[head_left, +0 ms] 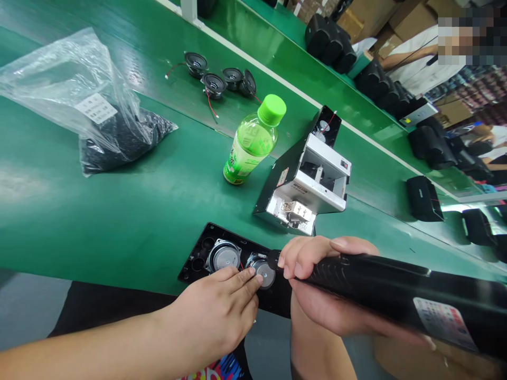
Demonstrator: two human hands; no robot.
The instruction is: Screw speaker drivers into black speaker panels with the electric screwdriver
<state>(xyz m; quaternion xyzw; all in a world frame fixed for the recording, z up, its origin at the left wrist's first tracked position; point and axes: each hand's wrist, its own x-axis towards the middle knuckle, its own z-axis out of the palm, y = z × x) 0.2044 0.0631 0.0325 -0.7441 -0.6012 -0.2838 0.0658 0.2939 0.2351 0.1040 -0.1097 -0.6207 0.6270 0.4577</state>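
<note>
A black speaker panel (249, 244) lies at the near table edge, with two round speaker drivers set in it. My left hand (222, 306) rests over the panel, fingers stretched out. Its fingertips touch the right driver (266, 275), and its knuckles partly cover the left driver (225, 257). My right hand (328, 311) is wrapped round a black electric screwdriver (380, 282), held tilted almost flat. The screwdriver's nose is at the right driver's upper right rim; the bit and any screw there are hidden from me.
Beyond the panel stand a silver-and-black screw feeder (309, 184) and a green-capped bottle (251, 142). A clear bag of small black parts (122, 142) lies left. Several loose speakers (214, 84) sit farther back. Another person (420, 58) is across the bench, near black speaker boxes (328, 42).
</note>
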